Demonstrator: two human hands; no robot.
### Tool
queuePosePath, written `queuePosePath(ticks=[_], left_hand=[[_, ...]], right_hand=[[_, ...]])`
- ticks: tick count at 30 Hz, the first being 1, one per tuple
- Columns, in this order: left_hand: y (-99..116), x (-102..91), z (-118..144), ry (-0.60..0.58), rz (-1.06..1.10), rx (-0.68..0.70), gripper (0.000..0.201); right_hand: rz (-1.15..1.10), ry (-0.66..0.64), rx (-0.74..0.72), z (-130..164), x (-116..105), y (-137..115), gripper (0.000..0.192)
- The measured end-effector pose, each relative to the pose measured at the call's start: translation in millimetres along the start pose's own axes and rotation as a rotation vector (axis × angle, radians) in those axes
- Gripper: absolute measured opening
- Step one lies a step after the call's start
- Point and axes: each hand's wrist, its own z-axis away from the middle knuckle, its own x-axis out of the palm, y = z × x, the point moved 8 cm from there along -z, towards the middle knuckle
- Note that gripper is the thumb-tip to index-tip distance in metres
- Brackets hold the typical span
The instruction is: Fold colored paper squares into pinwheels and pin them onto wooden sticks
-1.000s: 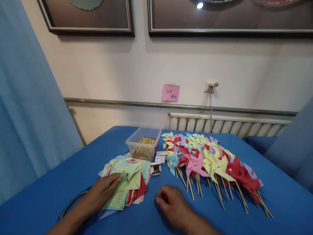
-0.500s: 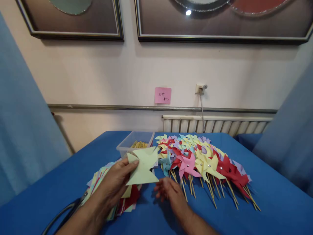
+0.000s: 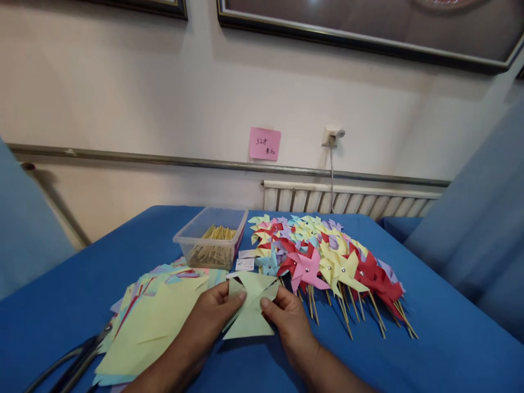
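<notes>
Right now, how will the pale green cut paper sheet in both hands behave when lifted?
The pale green cut paper sheet is probably very light and floppy: its thin cut flaps curl up. It likely creases or tears easily, since only the fingers pinch its points.

Indoor craft workroom, indicated by blue-covered table (image 3: 409, 338) stacked with finished paper pinwheels (image 3: 327, 256), cut paper squares (image 3: 151, 322) left of them, stick tub (image 3: 210, 243) behind, radiator (image 3: 347, 199) beyond.

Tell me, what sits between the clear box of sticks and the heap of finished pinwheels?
Two small white cards on the blue tablecloth, seen from the head camera.
</notes>
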Motion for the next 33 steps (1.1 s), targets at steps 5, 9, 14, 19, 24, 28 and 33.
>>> queuePosePath(ticks=[5, 9, 14, 19, 24, 28, 33], left_hand=[[-10.6, 4.3, -0.8, -0.041, -0.018, -0.061, 0.052], [-11.3, 5.1, 0.2, -0.018, 0.073, -0.079, 0.050], [-7.3, 11.4, 2.7, -0.053, 0.122, -0.063, 0.041], [-12.7, 9.1, -3.3, -0.072, 0.074, -0.028, 0.038], [-14.4, -5.0, -9.4, 0.006, -0.226, 0.029, 0.036], [-5.8, -5.1, -6.7, 0.048, -0.356, 0.113, 0.022], [-0.2, -0.9, -2.3, 0.064, -0.388, 0.092, 0.023]], right_hand=[[0.119, 0.069, -0.007, 0.5, -8.4, 4.5, 0.036], [0.062, 0.042, 0.036, -0.1, -8.3, 11.9, 0.036], [0.132, 0.121, 0.050, -3.2, -20.0, 19.5, 0.034], [0.179, 0.133, 0.050, -2.4, -21.8, 20.6, 0.040], [0.079, 0.098, 0.103, -1.3, -18.5, 25.8, 0.048], [0.073, 0.079, 0.123, -3.2, -21.2, 32.2, 0.044], [0.045, 0.065, 0.105, -3.8, -20.0, 31.7, 0.047]])
